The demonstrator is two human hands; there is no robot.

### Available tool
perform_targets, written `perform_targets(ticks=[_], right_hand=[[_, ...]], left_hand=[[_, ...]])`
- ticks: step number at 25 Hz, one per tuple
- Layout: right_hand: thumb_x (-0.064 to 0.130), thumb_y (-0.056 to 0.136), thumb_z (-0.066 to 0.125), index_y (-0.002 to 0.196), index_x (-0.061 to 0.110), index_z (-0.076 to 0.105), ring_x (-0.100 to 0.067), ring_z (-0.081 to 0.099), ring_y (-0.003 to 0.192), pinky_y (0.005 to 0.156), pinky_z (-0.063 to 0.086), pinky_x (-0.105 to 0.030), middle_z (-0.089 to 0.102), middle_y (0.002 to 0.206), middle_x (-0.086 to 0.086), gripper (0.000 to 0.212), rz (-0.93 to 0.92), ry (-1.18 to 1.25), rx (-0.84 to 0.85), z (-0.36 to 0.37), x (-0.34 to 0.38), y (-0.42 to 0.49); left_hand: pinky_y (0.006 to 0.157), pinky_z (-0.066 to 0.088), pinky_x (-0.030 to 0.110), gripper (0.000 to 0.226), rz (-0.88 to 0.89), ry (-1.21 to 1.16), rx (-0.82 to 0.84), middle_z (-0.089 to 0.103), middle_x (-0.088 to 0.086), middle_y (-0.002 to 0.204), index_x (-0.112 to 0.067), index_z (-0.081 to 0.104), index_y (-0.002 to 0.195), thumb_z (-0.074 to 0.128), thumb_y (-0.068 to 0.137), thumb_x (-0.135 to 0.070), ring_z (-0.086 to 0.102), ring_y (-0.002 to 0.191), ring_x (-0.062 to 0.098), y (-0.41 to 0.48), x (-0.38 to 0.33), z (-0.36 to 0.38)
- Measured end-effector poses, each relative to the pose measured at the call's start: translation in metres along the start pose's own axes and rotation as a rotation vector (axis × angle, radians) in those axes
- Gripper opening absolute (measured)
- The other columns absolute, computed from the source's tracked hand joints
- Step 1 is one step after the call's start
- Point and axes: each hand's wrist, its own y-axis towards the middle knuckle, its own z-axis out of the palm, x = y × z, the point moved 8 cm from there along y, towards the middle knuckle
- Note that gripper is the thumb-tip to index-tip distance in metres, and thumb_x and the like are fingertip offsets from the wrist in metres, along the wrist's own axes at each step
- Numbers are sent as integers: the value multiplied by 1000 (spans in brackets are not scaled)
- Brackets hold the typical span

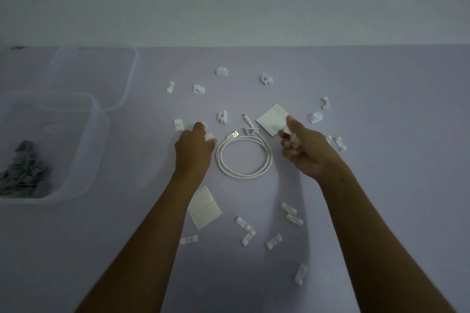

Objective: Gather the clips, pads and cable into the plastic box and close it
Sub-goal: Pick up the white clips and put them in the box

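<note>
A coiled white cable [244, 155] lies in the middle of the lilac table. Several small white clips are scattered around it, such as one at the back [222, 71] and one near the front [273, 241]. One white pad [270, 119] lies just beyond my right hand; another pad [204, 207] lies partly under my left forearm. The clear plastic box [84, 160] stands open at the left with several clips inside. My left hand [194, 148] is closed on small white clips left of the cable. My right hand [304, 150] pinches clips right of the cable.
The box's clear lid [127, 76] lies flat behind the box at the back left. A pale wall rises behind the table's far edge. More clips [340, 143] lie to the right of my right hand and one near the front right [300, 273].
</note>
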Motion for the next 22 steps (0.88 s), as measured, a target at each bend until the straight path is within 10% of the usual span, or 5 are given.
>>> perform_targets(ticks=[3,6,10,13,22], right_hand=[[19,90,52,81,14,52,-7,48,45,34,36,-15,54,66,-2,10,-20,458,144,-8,12,0],[10,93,50,86,11,55,-9,50,48,38,38,-15,55,69,-3,9,-133,419,-34,-37,41,4],[18,85,63,83,13,69,-20,54,58,51,47,-26,61,71,-5,8,-432,-425,-492,-76,99,1],[28,85,64,118,21,65,-28,62,104,94,46,-35,66,116,-9,34,-392,-1270,-495,-61,107,15],[26,84,65,94,10,67,-30,63,94,76,42,-27,67,113,-11,20,-413,-1318,-501,-54,104,22]], left_hand=[[76,45,42,25,34,-59,-33,64,20,95,-4,51,100,59,89,-25,60,89,38,-2,-4,0],[67,45,34,22,-102,-359,-18,62,10,80,-9,50,88,62,86,-28,57,73,28,-1,2,4],[41,38,18,18,-443,-1246,136,52,2,59,-15,49,75,57,90,-19,47,46,11,-2,-7,25],[36,30,14,19,-530,-1695,360,51,-2,50,-14,52,74,50,92,-16,40,37,6,-11,-36,34],[37,26,15,25,-471,-1870,533,50,2,49,-14,56,73,44,92,-25,37,35,10,-23,-64,39]])
